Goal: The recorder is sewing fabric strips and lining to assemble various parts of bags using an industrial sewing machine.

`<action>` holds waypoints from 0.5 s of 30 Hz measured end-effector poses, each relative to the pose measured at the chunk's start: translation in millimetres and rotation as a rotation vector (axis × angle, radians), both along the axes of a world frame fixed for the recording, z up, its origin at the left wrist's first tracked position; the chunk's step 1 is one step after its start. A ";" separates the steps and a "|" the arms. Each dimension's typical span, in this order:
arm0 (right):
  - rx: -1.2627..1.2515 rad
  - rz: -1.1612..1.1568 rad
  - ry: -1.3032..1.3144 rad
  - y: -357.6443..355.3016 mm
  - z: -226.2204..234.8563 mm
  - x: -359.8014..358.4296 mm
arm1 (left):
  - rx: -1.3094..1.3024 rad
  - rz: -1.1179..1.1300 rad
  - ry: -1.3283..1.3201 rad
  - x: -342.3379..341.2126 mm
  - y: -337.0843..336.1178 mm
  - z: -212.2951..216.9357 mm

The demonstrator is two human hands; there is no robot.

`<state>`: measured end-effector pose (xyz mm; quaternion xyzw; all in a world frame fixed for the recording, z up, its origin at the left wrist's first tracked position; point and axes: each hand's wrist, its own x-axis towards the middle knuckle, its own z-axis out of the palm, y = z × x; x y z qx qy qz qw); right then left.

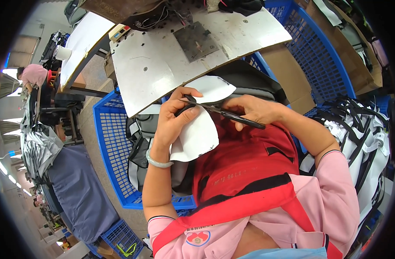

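My left hand [172, 117] is closed on a white fabric piece [199, 136], pinching its edge between thumb and fingers. A bit of black material shows by those fingertips. A second white flap [214, 88] spreads out beyond the fingers; I cannot tell whether it is part of the same piece. My right hand [255, 108] grips black-handled scissors [243, 119], the handle slanting down to the right. Their metal blades point left, touching or very near the fabric beside my left fingers. Both hands are above my red apron [245, 159].
Ahead stands a white worktable [141, 82] with a dark metal plate [196, 42] and black scraps. A blue basket [107, 142] holding grey-black goods is at my left. Another blue basket [331, 56] stands far right, with white pieces and black straps [357, 146] piled nearer.
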<state>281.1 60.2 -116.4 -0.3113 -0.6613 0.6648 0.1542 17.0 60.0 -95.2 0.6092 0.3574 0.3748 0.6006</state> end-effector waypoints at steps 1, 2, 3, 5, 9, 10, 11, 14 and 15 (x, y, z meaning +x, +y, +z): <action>0.059 0.013 -0.071 1.3 2.0 1.4 | -0.001 0.000 0.000 0.4 0.2 0.0; 0.049 0.025 -0.061 2.3 3.5 2.1 | 0.002 0.003 -0.002 1.0 0.9 -0.2; 0.105 0.021 -0.082 2.8 5.0 2.3 | 0.002 0.007 -0.003 1.4 1.5 -0.6; 0.164 0.021 -0.104 3.2 6.9 1.8 | 0.012 0.006 0.015 2.1 2.8 -1.5; 0.185 0.024 -0.135 5.2 8.4 0.4 | 0.019 0.019 0.044 2.8 3.4 -1.4; 0.213 0.030 -0.137 6.3 8.4 0.6 | 0.017 0.017 0.044 2.9 3.1 -1.1; 0.211 0.032 -0.125 7.2 8.2 1.2 | 0.008 0.021 0.040 2.8 2.7 -0.8; 0.066 0.059 -0.143 9.5 7.1 3.5 | -0.006 0.025 0.029 2.8 1.5 -0.5; 0.041 0.045 -0.130 9.5 6.6 3.9 | -0.009 0.027 0.021 3.0 1.3 -0.8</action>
